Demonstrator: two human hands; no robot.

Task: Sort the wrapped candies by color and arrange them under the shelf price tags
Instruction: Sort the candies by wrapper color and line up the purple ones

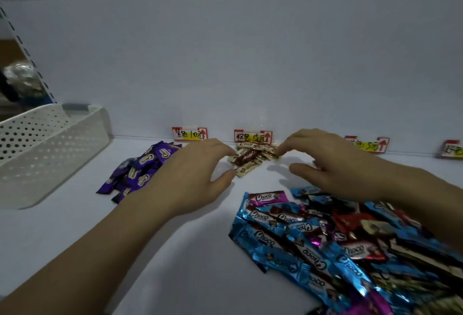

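A small heap of brown-and-cream candies (250, 158) lies under the second price tag (252, 136). My left hand (195, 177) sits at the heap's left edge, fingers curved, thumb near one candy. My right hand (325, 161) reaches in from the right, its fingertips touching the heap's right side. A purple candy pile (140, 169) lies under the first price tag (189, 134). A mixed pile of blue, red, magenta and brown candies (338, 247) covers the near right of the shelf.
A white perforated basket (50, 149) stands at the left. Two more price tags (367, 144) (452, 149) are stuck along the back wall at the right. The white shelf board (175, 252) spreads between the piles.
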